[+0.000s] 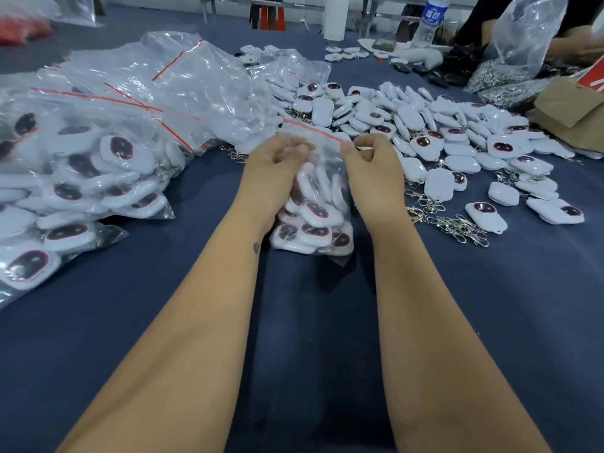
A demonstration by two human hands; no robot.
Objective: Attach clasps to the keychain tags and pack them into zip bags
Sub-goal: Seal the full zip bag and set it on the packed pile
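While we stand the filled zip bag (313, 204) upright on the table (163, 322) to seal it, left hand (277, 165) and right hand (372, 168) each pinch its red-striped mouth, grip closed on plastic.

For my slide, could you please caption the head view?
Both hands, left and right, pinch the red-striped top of a zip bag filled with white keychain tags.

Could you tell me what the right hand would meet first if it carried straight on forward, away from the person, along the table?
Probably the loose pile of white keychain tags just beyond the right hand, which pinches the zip bag by its red strip. Depth is hard to judge in this view.
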